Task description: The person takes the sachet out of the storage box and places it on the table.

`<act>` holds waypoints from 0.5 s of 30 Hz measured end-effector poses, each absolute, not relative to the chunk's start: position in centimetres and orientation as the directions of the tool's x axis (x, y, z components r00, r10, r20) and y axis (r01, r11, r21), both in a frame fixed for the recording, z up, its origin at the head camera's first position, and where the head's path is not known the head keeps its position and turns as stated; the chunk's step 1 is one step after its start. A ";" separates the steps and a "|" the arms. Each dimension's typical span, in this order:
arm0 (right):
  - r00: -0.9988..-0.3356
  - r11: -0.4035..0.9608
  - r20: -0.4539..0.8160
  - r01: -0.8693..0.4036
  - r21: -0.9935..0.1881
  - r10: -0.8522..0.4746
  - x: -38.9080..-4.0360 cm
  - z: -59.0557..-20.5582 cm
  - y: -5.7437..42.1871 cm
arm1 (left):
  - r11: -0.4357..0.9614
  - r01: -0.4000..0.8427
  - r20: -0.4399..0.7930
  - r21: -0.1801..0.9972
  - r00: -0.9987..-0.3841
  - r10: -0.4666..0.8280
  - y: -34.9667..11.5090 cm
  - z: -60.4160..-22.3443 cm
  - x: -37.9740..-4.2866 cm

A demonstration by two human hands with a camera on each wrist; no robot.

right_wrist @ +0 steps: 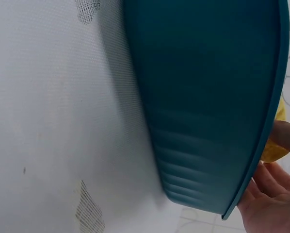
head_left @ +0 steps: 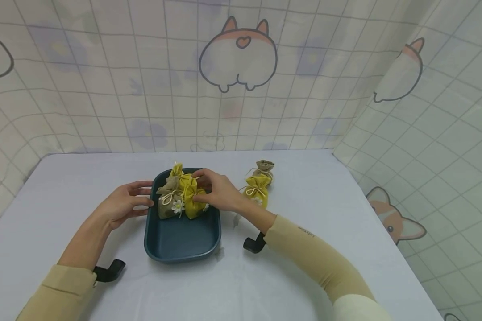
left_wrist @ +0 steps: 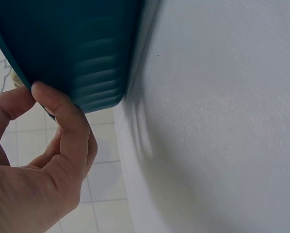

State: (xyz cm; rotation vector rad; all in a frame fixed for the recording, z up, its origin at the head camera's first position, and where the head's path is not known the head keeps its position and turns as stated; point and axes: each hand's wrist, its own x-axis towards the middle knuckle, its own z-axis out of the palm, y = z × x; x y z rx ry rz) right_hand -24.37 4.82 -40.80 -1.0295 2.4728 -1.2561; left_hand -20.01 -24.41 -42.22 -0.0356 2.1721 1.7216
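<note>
Head view: bright, even, diffuse light; slightly soft focus.
Tablecloth (head_left: 176,290): faint, soft-edged shadows beside the left sleeve (head_left: 60,290) and right sleeve (head_left: 317,258).
Corgi-print curtain (head_left: 241,111): pale on the far side, greyer green at right; grid lines bow at left.
Drawstring pouches (head_left: 190,207): recognisable, fine weave smeared.
Blue-green tray (head_left: 180,240): outer walls deeply shaded in both wrist views, faint sheen on the ridges.
Wrist views: dimmer, cooler.

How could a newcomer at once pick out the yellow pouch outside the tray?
On the white table, find the dark blue tray. To its right in the head view, the yellow pouch sits just in front of a brown pouch; its bright yellow cloth sets it apart from that drab neighbour.
</note>
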 end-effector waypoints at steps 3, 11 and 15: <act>-0.749 0.401 0.139 -0.491 -0.773 -0.648 -24.3 -40.9 4.7 | 0.259 -0.243 -0.299 0.935 -0.932 0.204 -24.4 -42.3 -20.0; -0.769 0.403 0.127 -0.459 -0.792 -0.627 -24.0 -41.1 4.5 | 0.264 -0.244 -0.301 0.933 -0.932 0.203 -24.4 -42.3 -20.0; -0.762 0.373 0.163 -0.477 -0.796 -0.627 -24.0 -41.5 4.6 | 0.261 -0.245 -0.302 0.934 -0.931 0.203 -24.4 -42.3 -20.1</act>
